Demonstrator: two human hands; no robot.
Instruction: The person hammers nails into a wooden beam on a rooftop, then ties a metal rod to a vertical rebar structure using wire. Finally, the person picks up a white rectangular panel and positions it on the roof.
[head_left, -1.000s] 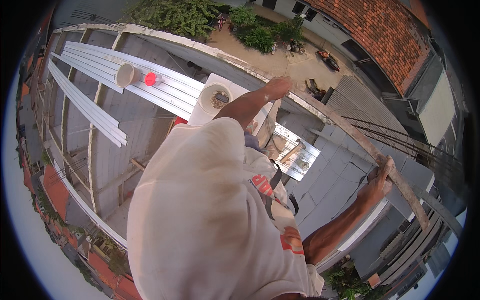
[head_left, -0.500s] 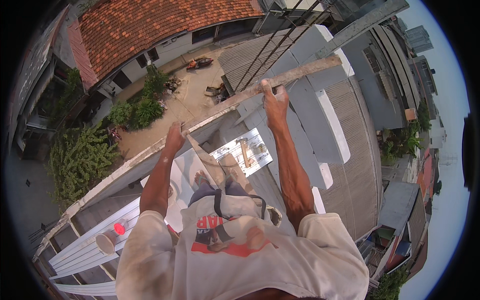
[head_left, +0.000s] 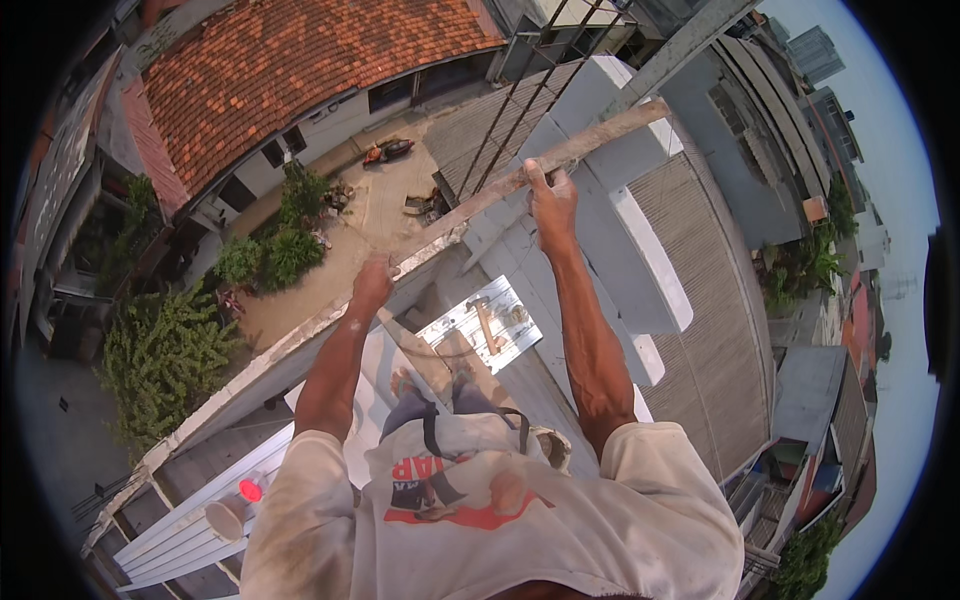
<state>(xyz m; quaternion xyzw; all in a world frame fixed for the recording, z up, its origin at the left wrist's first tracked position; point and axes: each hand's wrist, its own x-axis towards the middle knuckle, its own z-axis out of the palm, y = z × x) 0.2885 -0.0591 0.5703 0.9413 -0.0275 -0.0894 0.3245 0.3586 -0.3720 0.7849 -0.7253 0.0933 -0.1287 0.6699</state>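
A long, narrow wooden plank point(head_left: 610, 130), pale and rough, slants from lower left to upper right in front of me. My right hand point(head_left: 553, 205) is closed around its middle, thumb over the upper face. At its lower left end my left hand point(head_left: 373, 282) is closed on it, just above a rough wall top point(head_left: 330, 320); the fingers' undersides are hidden. Below my arms, a hammer point(head_left: 486, 325) with a wooden handle lies on a white ribbed panel point(head_left: 515, 350), close to my feet point(head_left: 403, 382).
Beyond the wall the ground drops to a yard with a motorcycle point(head_left: 388, 152) and bushes point(head_left: 290, 255). A steel lattice point(head_left: 535, 95) rises ahead. White-edged grey slabs point(head_left: 650, 260) stand to my right. A bucket point(head_left: 226, 518) and red cup point(head_left: 252, 488) are at lower left.
My left hand has shifted a little to the right along with the plank's near end. The plank's far end sits slightly higher and further left. Both hands stay closed; the view has tilted slightly.
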